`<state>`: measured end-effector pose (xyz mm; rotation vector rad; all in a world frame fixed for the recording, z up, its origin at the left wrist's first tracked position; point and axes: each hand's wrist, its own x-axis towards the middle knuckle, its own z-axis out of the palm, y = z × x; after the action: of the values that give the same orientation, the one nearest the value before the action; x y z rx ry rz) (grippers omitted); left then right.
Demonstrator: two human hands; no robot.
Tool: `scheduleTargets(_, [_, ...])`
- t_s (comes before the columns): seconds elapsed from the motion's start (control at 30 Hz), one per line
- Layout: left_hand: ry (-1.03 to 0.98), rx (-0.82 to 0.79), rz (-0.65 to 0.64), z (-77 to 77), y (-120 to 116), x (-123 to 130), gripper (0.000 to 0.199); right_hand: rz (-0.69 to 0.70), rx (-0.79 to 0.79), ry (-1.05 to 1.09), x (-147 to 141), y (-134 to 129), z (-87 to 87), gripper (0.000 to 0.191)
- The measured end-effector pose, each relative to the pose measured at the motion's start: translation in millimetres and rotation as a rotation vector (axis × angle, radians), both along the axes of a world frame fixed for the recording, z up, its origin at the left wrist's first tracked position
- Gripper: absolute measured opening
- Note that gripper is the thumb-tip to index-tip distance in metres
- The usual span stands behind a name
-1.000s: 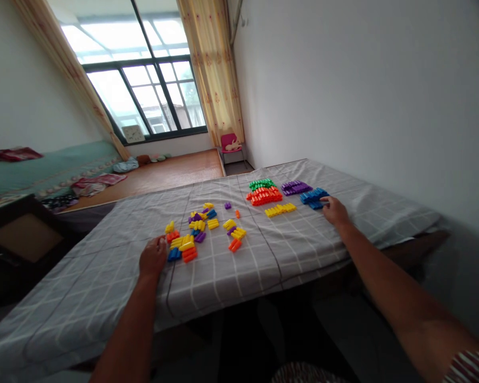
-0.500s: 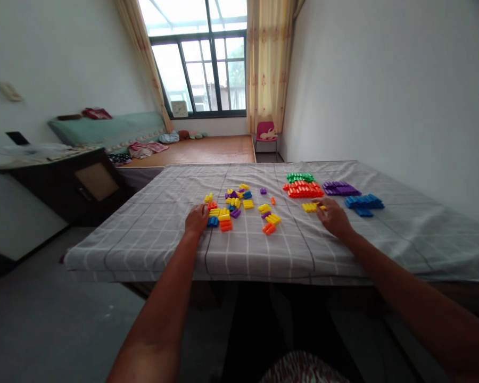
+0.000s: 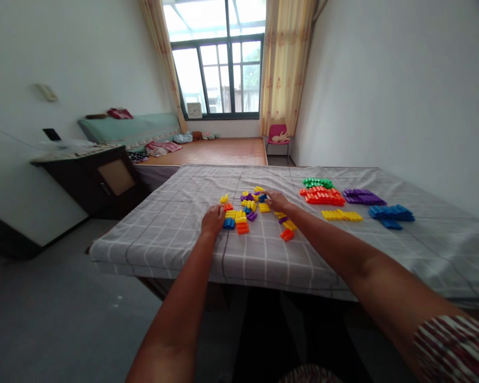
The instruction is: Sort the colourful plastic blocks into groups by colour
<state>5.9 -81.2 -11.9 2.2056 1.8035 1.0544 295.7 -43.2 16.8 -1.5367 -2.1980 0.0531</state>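
Observation:
My left hand (image 3: 213, 219) rests on the cloth at the left edge of a mixed heap of small plastic blocks, fingers loosely bent, with no block visible in them. Beside its fingertips lie orange blocks (image 3: 228, 206), yellow blocks (image 3: 240, 216) and blue blocks (image 3: 229, 223). My right hand (image 3: 278, 201) reaches over the far right of the heap with its fingers stretched out. Its fingertips are at a blue block (image 3: 262, 197), close to a yellow block (image 3: 264, 207); whether they touch is too small to tell. My right forearm partly covers more yellow and purple blocks.
Sorted by colour on the right are green blocks (image 3: 318, 183), orange blocks (image 3: 324, 196), purple blocks (image 3: 364, 197), blue blocks (image 3: 391, 214) and a yellow row (image 3: 341, 215). A grey checked cloth (image 3: 175, 223) covers the table. Beyond stand a bed (image 3: 223, 150) and pink chair (image 3: 278, 131).
My right hand has left the yellow row at the right and moved left to the mixed heap. The yellow row now lies uncovered. My left hand stays beside the heap; the view has shifted.

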Motion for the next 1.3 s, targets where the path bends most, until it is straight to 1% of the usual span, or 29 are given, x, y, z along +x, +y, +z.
scheduleTargets(0.07, [-0.008,0.001,-0.002,-0.2,0,0,0.032,-0.018,-0.025,-0.003,-1,2,-1.4,0.03])
scheduleTargets(0.13, [-0.01,-0.007,-0.003,1.0,-1,0,0.033,-0.056,-0.025,0.055,4,0,-1.3,0.021])
scheduleTargets(0.23, [0.002,-0.025,0.002,5.2,-3,1,0.034,-0.097,-0.043,0.305,21,-9,0.6,0.017])
scheduleTargets(0.3, [0.017,-0.041,0.004,8.7,-5,2,0.036,-0.088,-0.055,0.509,41,-21,1.3,0.018])
scheduleTargets(0.37, [0.036,-0.05,0.003,11.8,-6,1,0.037,-0.07,-0.05,0.669,66,-39,0.3,0.023])
scheduleTargets(0.43, [0.056,-0.048,0.002,13.4,-6,0,0.038,-0.076,-0.03,0.776,96,-60,-2.8,0.032])
scheduleTargets(0.5, [0.074,-0.051,0.004,13.5,-4,-3,0.038,-0.12,0.003,0.842,130,-83,-6.8,0.037])
scheduleTargets(0.57, [0.088,-0.06,0.008,12.9,0,-6,0.039,-0.213,0.086,0.877,169,-105,-10.2,0.039])
scheduleTargets(0.6, [0.096,-0.061,0.013,12.6,1,-7,0.039,-0.28,0.145,0.88,191,-115,-11.4,0.039])
scheduleTargets(0.73, [0.129,-0.064,0.012,13.2,6,-10,0.04,-0.646,0.41,0.798,279,-154,-16.4,0.038])
scheduleTargets(0.8, [0.14,-0.066,0.016,14.4,7,-10,0.041,-0.819,0.471,0.705,317,-172,-21.9,0.034])
scheduleTargets(0.87, [0.153,-0.071,0.026,15.7,7,-10,0.041,-0.952,0.446,0.593,344,-186,-29.6,0.029])
scheduleTargets(0.9, [0.16,-0.073,0.032,16.2,7,-10,0.041,-1.002,0.407,0.538,352,-192,-33.7,0.027])
scheduleTargets(0.97, [0.172,-0.077,0.041,16.7,8,-10,0.04,-1.068,0.316,0.443,361,-198,-40.8,0.025])
scheduleTargets(1.1, [0.175,-0.085,0.045,16.2,8,-11,0.041,-1.088,0.188,0.279,356,-197,-45.8,0.025])
scheduleTargets(1.2, [0.165,-0.094,0.031,14.8,8,-12,0.043,-1.1,0.158,0.184,350,-193,-44.2,0.027])
scheduleTargets(1.3, [0.146,-0.092,0.029,13.5,9,-12,0.043,-1.104,0.187,0.164,350,-192,-43.0,0.03])
